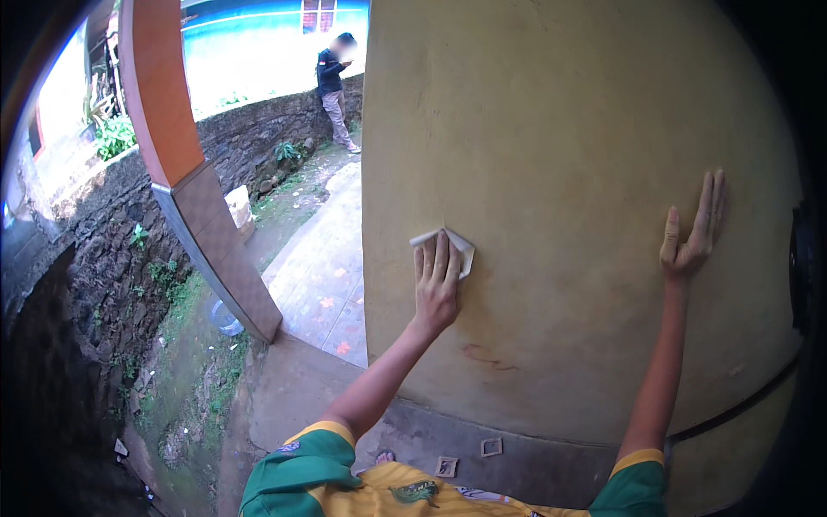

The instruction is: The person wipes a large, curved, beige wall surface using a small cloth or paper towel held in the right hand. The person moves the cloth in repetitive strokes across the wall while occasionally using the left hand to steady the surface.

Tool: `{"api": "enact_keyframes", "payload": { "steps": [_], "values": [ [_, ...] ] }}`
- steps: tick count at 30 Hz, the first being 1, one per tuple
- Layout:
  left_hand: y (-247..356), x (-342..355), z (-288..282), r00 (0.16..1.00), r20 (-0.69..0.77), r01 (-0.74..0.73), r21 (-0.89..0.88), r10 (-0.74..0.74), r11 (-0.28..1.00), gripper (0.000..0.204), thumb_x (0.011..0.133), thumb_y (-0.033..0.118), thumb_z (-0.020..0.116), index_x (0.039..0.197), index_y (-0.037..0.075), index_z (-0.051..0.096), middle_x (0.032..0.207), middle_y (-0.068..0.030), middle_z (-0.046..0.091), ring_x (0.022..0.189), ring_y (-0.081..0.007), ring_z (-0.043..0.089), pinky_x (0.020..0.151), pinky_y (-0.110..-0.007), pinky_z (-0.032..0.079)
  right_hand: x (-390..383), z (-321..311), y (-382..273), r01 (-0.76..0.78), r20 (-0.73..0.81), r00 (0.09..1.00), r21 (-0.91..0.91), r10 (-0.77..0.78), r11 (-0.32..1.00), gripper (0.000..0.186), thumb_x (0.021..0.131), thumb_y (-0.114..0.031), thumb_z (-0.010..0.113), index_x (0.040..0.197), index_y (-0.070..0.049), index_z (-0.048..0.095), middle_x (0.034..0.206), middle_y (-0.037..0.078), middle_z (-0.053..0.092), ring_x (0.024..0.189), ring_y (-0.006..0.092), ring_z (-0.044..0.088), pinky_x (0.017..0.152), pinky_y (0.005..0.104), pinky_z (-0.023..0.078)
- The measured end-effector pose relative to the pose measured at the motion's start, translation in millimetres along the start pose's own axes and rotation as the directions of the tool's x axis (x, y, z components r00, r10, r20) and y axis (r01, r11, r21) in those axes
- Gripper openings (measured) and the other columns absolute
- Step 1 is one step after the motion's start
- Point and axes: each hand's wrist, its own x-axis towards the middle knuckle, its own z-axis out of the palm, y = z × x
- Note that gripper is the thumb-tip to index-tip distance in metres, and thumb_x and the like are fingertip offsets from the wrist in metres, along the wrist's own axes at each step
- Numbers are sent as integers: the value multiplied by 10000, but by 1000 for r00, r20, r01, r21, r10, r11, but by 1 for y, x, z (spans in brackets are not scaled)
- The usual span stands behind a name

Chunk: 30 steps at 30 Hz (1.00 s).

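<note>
A plain yellowish wall (560,146) fills the middle and right of the head view. Against it my left hand (438,289) presses a folded white sheet (466,251), with the fingers pointing up and laid over it. Its corners stick out on both sides of the fingers; whether it is paper or cloth I cannot tell. Farther right, my right hand (694,241) rests on the wall with nothing in it, thumb apart from the stretched fingers. Below the sheet the wall carries a reddish scrawl (489,357) and darker smudges.
An orange and tiled pillar (207,207) stands at the left, beside a rough stone wall (258,133). A person (334,86) stands at the far end of the path. Two small square frames (491,446) lie on the floor by the wall's foot. A dark object (803,267) edges the right rim.
</note>
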Motion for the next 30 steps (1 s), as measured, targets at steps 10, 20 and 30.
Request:
{"api": "enact_keyframes", "payload": {
  "steps": [10, 20, 30],
  "values": [
    [-26, 140, -50, 934, -316, 178, 8, -167, 984, 589, 1100, 117, 456, 1654, -31, 322, 1748, -292, 197, 1630, -469, 153, 1312, -580, 107, -3, 3, -2, 11, -17, 1000, 22, -11, 1000, 636, 1054, -292, 595, 1589, 26, 460, 1658, 215, 449, 1558, 403, 394, 1275, 555, 307],
    [10, 67, -22, 876, -289, 352, -163, -386, 922, 608, 1092, 112, 464, 1641, -83, 290, 1738, -333, 162, 1617, -522, 116, 1311, -594, 113, -6, -7, 8, 42, -10, 999, 2, -42, 999, 640, 1065, -331, 593, 1595, 5, 466, 1651, 217, 461, 1540, 420, 416, 1260, 559, 311],
    [107, 6, 17, 868, -183, 405, -274, -461, 872, 597, 1103, 48, 442, 1666, -44, 268, 1770, -264, 140, 1640, -458, 89, 1330, -503, 83, -5, -6, 8, 9, -25, 1000, -4, -9, 1000, 671, 1063, -414, 586, 1603, -31, 477, 1657, 204, 461, 1534, 422, 428, 1243, 581, 309]
  ]
}}
